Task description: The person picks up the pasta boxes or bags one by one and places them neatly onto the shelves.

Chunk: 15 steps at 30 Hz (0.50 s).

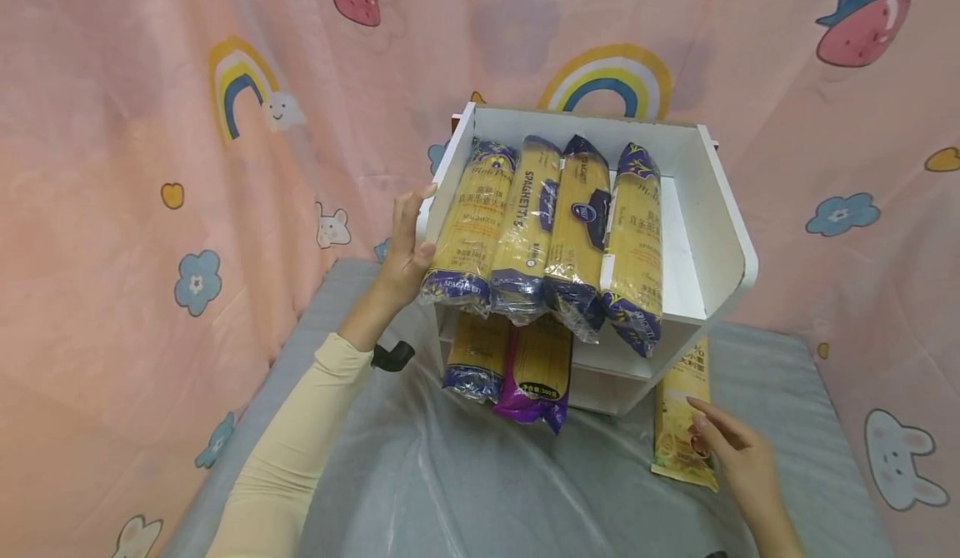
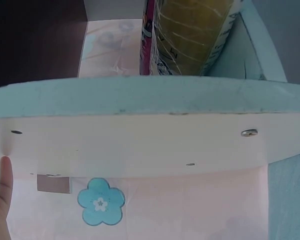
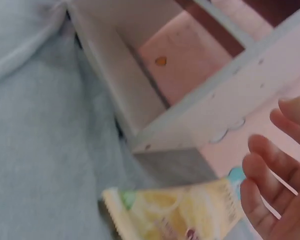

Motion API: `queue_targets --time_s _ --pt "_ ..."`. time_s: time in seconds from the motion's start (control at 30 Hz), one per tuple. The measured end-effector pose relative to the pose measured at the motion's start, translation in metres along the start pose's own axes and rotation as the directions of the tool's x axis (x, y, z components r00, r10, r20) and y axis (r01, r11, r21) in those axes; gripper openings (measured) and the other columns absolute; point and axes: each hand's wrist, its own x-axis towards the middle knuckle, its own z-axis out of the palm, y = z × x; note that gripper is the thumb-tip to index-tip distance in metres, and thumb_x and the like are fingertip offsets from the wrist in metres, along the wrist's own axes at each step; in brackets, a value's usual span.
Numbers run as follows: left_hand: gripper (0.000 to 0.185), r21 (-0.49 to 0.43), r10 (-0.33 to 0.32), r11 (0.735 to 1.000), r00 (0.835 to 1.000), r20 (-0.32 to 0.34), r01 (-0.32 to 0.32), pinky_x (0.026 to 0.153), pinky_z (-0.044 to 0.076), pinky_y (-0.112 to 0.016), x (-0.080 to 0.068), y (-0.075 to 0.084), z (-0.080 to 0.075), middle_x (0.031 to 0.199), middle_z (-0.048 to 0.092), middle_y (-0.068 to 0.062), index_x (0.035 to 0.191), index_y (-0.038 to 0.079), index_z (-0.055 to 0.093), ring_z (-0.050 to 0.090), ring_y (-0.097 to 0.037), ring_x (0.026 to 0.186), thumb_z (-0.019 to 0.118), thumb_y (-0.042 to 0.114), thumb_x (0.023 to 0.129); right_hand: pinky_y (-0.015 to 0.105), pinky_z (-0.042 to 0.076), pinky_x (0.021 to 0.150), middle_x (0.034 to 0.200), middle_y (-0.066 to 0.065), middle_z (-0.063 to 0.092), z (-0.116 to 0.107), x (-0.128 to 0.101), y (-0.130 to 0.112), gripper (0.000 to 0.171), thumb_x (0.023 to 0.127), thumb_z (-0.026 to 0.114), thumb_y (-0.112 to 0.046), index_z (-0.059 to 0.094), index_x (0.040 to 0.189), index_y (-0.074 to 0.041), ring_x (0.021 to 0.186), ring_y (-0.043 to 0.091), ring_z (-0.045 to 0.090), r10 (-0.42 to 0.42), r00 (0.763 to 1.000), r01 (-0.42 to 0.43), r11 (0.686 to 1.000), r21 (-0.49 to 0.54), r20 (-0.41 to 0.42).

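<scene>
My left hand [image 1: 403, 250] rests against the left side panel of a white shelf unit [image 1: 723, 216], its fingers straight along the outside. Two of its fingers [image 2: 3, 182] show at the panel in the left wrist view. My right hand [image 1: 742, 462] hovers by a yellow pasta packet [image 1: 681, 437] lying on the cloth right of the unit. Its fingers are loosely bent and hold nothing in the right wrist view. On the top shelf lie several spaghetti packets, the leftmost [image 1: 474, 225] near my left thumb and the rightmost [image 1: 636, 241] tilted.
Below, a blue-ended spaghetti packet [image 1: 475, 358] and a purple-ended packet [image 1: 534, 375] stick out of the middle shelf. Grey cloth [image 1: 480, 491] covers the surface. A pink patterned curtain [image 1: 420, 58] hangs behind. Something small and black [image 1: 393, 356] shows beside my left wrist.
</scene>
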Motion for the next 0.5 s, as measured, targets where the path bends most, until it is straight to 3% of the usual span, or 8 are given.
queue_targets --time_s 0.13,0.2,0.37,0.43,0.5 --pt "0.061 0.006 0.001 1.0 1.0 -0.002 -0.001 0.085 0.036 -0.037 -0.001 -0.002 0.0 0.129 0.033 -0.029 0.147 0.054 0.025 0.037 -0.027 0.109 0.027 0.079 0.092 0.016 0.048 0.067 0.1 -0.038 0.055 0.0 0.001 0.015 0.045 0.1 0.058 -0.035 0.059 0.138 -0.012 0.084 -0.011 0.056 0.056 0.995 -0.065 0.992 -0.111 -0.082" --pt "0.061 0.008 0.003 1.0 1.0 -0.003 -0.003 0.086 0.035 -0.038 -0.001 -0.002 0.0 0.129 0.033 -0.029 0.147 0.053 0.025 0.037 -0.028 0.11 0.027 0.078 0.092 0.014 0.046 0.066 0.107 -0.031 0.053 0.002 0.003 0.024 0.044 0.099 0.059 -0.037 0.06 0.137 -0.014 0.083 -0.013 0.051 0.075 0.989 -0.095 0.984 -0.154 -0.13" --pt "0.063 0.012 -0.002 1.0 1.0 -0.005 0.002 0.088 0.035 -0.041 -0.002 -0.002 0.0 0.129 0.033 -0.029 0.148 0.05 0.026 0.037 -0.028 0.111 0.028 0.078 0.092 0.002 0.038 0.068 0.129 0.004 0.052 0.009 0.006 0.047 0.044 0.098 0.062 -0.035 0.06 0.137 -0.016 0.089 -0.013 0.041 0.139 0.969 -0.177 0.967 -0.182 -0.206" --pt "0.063 0.014 -0.003 1.0 1.0 -0.005 0.003 0.087 0.035 -0.041 -0.002 -0.002 0.0 0.129 0.033 -0.029 0.148 0.05 0.026 0.037 -0.028 0.111 0.027 0.078 0.092 0.002 0.035 0.071 0.135 0.009 0.049 0.011 0.007 0.054 0.047 0.097 0.062 -0.036 0.058 0.139 -0.015 0.093 -0.014 0.037 0.164 0.966 -0.199 0.965 -0.171 -0.2" --pt "0.062 0.017 -0.002 1.0 1.0 -0.004 0.002 0.088 0.035 -0.04 -0.002 -0.002 0.0 0.129 0.034 -0.03 0.148 0.051 0.025 0.036 -0.028 0.111 0.027 0.078 0.092 0.003 0.038 0.071 0.13 0.007 0.054 0.014 0.008 0.059 0.05 0.097 0.063 -0.036 0.056 0.141 -0.014 0.09 -0.017 0.039 0.179 0.966 -0.212 0.962 -0.173 -0.188"
